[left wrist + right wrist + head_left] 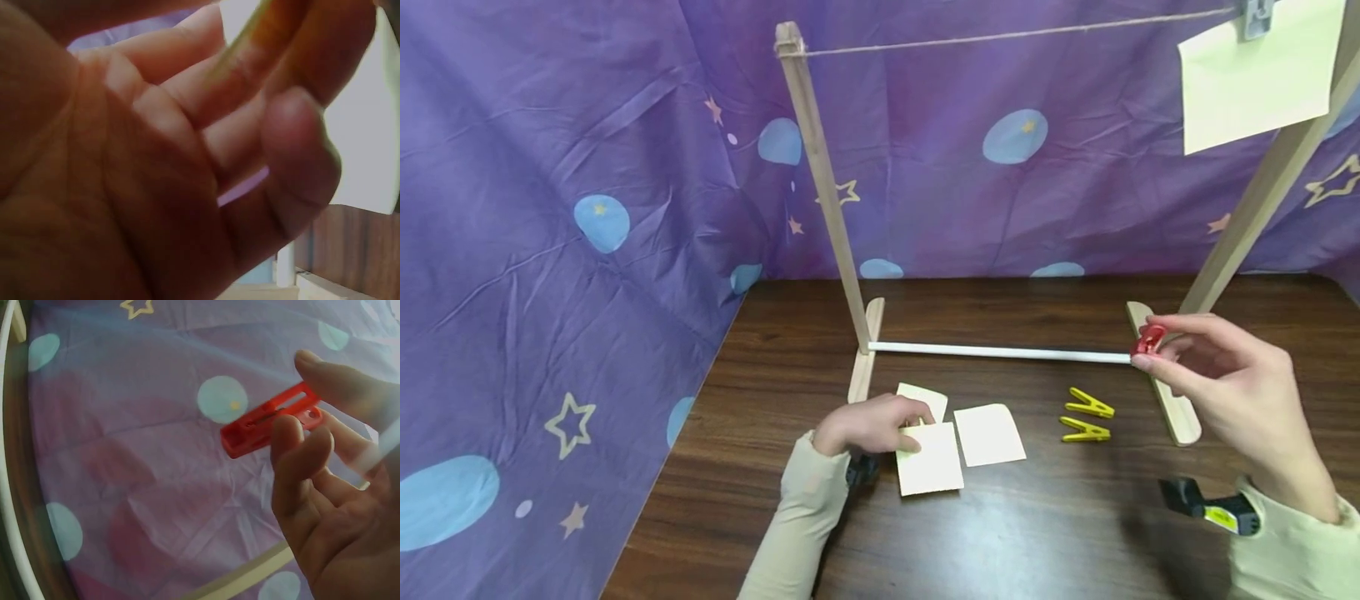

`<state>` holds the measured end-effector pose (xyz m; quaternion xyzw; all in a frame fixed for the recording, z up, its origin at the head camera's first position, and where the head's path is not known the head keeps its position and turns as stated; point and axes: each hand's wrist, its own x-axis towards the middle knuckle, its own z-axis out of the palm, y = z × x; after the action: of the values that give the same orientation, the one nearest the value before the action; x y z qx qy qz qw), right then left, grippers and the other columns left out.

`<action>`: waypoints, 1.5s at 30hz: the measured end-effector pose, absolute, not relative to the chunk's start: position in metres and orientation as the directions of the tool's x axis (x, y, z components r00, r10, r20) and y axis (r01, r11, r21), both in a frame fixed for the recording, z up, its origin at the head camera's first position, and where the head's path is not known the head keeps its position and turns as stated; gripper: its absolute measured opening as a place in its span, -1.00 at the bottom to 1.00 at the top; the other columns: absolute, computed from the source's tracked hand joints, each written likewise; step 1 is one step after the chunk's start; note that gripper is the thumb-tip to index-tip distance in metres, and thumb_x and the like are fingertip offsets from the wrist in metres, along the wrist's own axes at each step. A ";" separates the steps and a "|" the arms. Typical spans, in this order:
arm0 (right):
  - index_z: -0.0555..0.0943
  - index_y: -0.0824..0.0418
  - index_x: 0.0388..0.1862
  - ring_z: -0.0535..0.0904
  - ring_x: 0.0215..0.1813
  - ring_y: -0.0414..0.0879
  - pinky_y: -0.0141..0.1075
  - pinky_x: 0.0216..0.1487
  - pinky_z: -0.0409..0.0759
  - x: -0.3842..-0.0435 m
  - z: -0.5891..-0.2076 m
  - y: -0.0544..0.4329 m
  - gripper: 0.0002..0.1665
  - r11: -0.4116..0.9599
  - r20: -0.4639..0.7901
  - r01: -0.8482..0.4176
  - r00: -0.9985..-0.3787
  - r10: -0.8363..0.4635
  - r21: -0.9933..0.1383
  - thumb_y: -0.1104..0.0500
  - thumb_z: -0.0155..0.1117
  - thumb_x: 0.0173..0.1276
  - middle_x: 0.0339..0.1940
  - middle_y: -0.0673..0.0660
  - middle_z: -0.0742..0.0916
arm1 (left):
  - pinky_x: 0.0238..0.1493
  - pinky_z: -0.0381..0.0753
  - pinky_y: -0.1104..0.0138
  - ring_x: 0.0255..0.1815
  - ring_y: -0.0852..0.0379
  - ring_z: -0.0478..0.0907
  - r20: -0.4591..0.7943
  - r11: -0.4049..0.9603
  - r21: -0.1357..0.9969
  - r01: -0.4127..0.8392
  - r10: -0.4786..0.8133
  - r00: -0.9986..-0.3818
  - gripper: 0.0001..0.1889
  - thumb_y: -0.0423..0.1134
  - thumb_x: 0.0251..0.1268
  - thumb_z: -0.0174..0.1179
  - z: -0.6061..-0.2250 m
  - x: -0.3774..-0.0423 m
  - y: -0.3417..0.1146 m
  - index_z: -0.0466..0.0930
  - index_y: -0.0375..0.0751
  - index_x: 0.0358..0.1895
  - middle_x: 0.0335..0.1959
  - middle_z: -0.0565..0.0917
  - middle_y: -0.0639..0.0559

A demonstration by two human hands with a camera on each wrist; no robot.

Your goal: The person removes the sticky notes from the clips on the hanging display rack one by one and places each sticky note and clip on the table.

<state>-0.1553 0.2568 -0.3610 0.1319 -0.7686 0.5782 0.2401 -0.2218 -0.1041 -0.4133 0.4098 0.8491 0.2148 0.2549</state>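
Note:
In the head view my left hand (876, 425) pinches a pale yellow square of paper (931, 468) by its upper left side, slightly above the table. The left wrist view has the paper (365, 125) bright behind the thumb and fingers. My right hand (1240, 383) holds a red clothespin (1149, 340) between thumb and fingertips, near the right foot of the wooden frame. Seen from the right wrist, the clothespin (265, 422) points away from the hand. Two more paper squares lie by the left hand, one (991, 435) to its right, another (927, 398) partly behind it.
Two yellow clothespins (1088, 404) lie on the dark wooden table (1015, 525). A string (1000, 37) runs between the frame's posts (823, 183), with a sheet (1255, 87) hanging from it by a grey clip (1257, 18). A white rod (1000, 352) joins the feet.

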 end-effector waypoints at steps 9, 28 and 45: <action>0.66 0.16 -0.16 0.56 -0.44 -0.38 -0.59 -0.45 0.49 -0.164 -0.377 0.258 -0.63 0.543 0.403 -0.365 -0.914 -0.054 -0.756 0.38 0.51 0.02 -0.42 -0.12 0.67 | -0.30 0.45 0.49 -0.43 0.29 0.44 -0.281 0.622 0.549 0.558 0.766 -0.578 -0.77 -0.43 0.07 0.32 -0.426 -0.223 -0.095 0.61 -0.23 -0.16 -0.43 0.62 0.04; 0.60 0.10 -0.36 0.49 -0.52 -0.37 -0.45 -0.46 0.44 -0.188 -0.423 0.224 -0.67 0.677 0.040 -0.344 -0.906 -0.422 -0.650 0.04 0.56 -0.01 -0.58 -0.15 0.61 | -0.30 0.40 0.53 -0.35 0.27 0.45 -0.251 0.694 0.456 0.558 0.701 -0.667 -0.81 -0.46 0.03 0.32 -0.441 -0.223 -0.085 0.65 -0.17 -0.27 -0.33 0.68 0.05; 0.54 0.09 -0.52 0.41 -0.53 -0.26 -0.39 -0.46 0.35 -0.186 -0.437 0.198 -0.61 0.782 -0.123 -0.322 -0.885 -0.448 -0.534 0.03 0.62 -0.18 -0.62 -0.12 0.55 | -0.35 0.35 0.52 -0.44 0.28 0.38 -0.254 0.705 0.410 0.579 0.698 -0.670 -0.80 -0.49 -0.10 0.28 -0.446 -0.224 -0.086 0.62 -0.16 -0.36 -0.46 0.61 0.07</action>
<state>-0.1864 0.1977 -0.4371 0.2056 -0.9359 0.2585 -0.1224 -0.2238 -0.0858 -0.4464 0.3540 0.9015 0.1493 0.1993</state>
